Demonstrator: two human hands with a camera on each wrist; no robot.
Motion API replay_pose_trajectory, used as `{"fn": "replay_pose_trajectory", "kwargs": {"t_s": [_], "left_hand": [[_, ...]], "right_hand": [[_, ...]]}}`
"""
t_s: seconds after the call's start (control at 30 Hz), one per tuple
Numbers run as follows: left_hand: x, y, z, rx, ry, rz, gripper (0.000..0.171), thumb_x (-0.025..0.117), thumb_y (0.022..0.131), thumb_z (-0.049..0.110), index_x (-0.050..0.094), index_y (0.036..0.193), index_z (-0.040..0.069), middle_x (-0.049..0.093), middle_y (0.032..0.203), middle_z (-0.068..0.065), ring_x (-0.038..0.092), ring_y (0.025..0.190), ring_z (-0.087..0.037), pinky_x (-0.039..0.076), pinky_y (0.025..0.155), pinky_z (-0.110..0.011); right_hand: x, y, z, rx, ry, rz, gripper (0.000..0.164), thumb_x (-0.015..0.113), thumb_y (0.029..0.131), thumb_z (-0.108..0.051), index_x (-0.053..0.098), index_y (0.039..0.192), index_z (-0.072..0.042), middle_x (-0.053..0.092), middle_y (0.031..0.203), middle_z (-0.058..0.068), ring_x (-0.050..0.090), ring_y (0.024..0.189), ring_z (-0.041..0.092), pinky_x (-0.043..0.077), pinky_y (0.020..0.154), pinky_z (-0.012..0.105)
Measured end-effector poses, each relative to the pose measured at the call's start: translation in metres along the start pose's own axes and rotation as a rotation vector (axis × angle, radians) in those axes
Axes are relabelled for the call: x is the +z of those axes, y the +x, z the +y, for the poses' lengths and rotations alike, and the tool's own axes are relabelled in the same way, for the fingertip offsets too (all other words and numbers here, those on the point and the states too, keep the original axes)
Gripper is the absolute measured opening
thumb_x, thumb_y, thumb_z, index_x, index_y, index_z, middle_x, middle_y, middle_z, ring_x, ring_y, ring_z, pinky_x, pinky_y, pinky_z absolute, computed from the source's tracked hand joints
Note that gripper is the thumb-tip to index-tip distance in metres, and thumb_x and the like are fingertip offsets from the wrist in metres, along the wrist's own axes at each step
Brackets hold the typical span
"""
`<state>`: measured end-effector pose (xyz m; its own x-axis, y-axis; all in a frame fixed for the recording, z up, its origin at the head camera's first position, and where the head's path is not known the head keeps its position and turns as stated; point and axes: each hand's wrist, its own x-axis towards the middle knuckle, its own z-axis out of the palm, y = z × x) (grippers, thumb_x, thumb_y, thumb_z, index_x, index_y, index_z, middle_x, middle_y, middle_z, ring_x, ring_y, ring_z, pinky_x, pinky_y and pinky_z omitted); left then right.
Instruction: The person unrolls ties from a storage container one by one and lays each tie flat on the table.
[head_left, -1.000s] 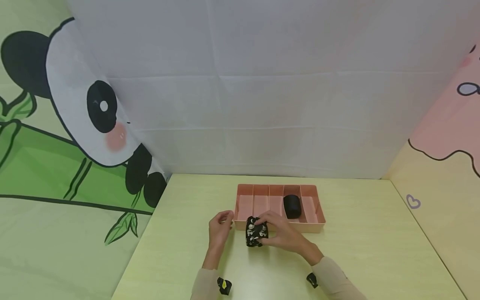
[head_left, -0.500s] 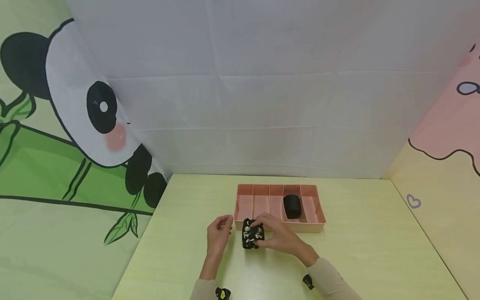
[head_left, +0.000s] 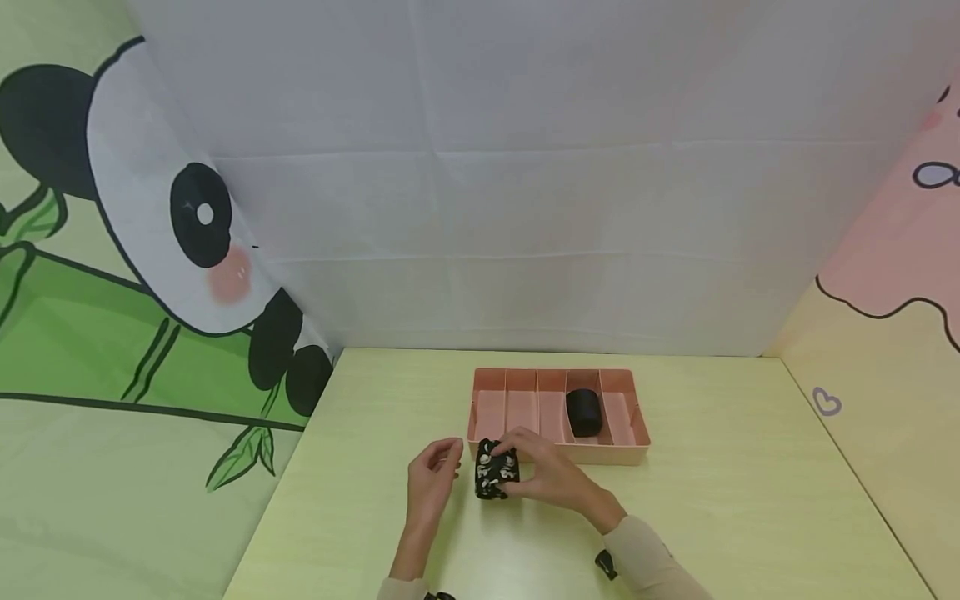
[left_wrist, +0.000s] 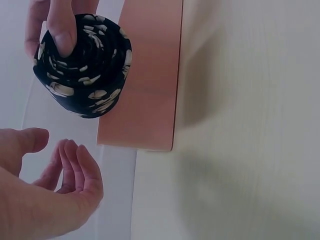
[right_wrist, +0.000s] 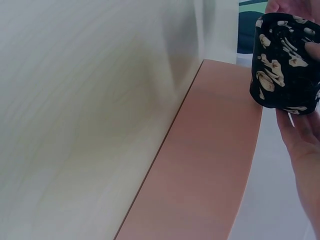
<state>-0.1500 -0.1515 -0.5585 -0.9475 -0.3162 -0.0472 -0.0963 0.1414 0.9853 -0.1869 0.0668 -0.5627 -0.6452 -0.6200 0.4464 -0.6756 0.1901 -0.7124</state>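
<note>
Floral black roll [head_left: 487, 472] is pinched by the right hand [head_left: 553, 475] (left hand [head_left: 432, 482] loosely curled, near it).

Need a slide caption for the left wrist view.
Right hand grips a rolled, light-patterned black cloth near the pink tray; left hand, close by, touches neither.

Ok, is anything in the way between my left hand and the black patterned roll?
Nothing visible: just a gap separates your left hand from the black patterned roll. Your right hand grips it, reaching in from the right.
</note>
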Motion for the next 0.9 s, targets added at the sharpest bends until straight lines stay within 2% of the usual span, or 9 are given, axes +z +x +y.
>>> {"fn": "replay_pose_trajectory", "kwargs": {"t_s": [0.23,0.43,0.53,0.7,0.9], "left_hand": [[-0.004,-0.008,0.003,-0.003,-0.004,0.005,0.030,0.071,0.099,0.030,0.073,0.113,0.003,0.070,0.101,-0.017,0.067,0.090,-0.030,0.056,0.073,-0.028],[-0.008,-0.011,0.001,-0.017,0.008,0.015,0.027,0.070,0.100,0.023,0.072,0.114,0.001,0.070,0.097,-0.011,0.066,0.084,-0.021,0.055,0.072,-0.027],[-0.010,-0.014,0.000,-0.025,-0.001,0.014,0.025,0.070,0.100,0.019,0.072,0.115,-0.001,0.070,0.097,-0.012,0.065,0.083,-0.021,0.055,0.071,-0.027],[-0.014,-0.019,0.002,-0.015,-0.016,0.000,0.029,0.071,0.099,0.025,0.072,0.115,0.000,0.070,0.102,-0.018,0.065,0.086,-0.023,0.055,0.072,-0.025],[-0.017,-0.024,0.000,-0.012,-0.022,0.004,0.031,0.072,0.098,0.030,0.073,0.114,0.004,0.071,0.101,-0.012,0.065,0.086,-0.019,0.055,0.073,-0.025]], "right_hand": [[0.007,0.004,0.003,-0.015,-0.020,-0.002,0.047,0.086,0.081,-0.007,0.064,0.123,-0.010,0.062,0.125,0.005,0.061,0.113,0.018,0.054,0.094,0.041],[0.011,0.007,0.003,-0.021,-0.014,-0.006,0.047,0.086,0.082,-0.008,0.063,0.124,-0.010,0.061,0.125,0.004,0.060,0.113,0.016,0.053,0.096,0.037],[0.014,0.010,0.002,-0.021,-0.011,-0.004,0.048,0.086,0.082,-0.007,0.063,0.124,-0.010,0.062,0.126,0.003,0.060,0.114,0.015,0.052,0.097,0.036],[0.019,0.014,0.001,-0.040,-0.020,0.008,0.048,0.087,0.081,-0.007,0.064,0.122,-0.009,0.062,0.125,0.002,0.061,0.114,0.016,0.051,0.098,0.035],[0.023,0.017,-0.001,-0.012,-0.008,-0.003,0.046,0.086,0.083,-0.010,0.064,0.123,-0.011,0.062,0.126,0.001,0.060,0.116,0.015,0.051,0.099,0.036]]}}
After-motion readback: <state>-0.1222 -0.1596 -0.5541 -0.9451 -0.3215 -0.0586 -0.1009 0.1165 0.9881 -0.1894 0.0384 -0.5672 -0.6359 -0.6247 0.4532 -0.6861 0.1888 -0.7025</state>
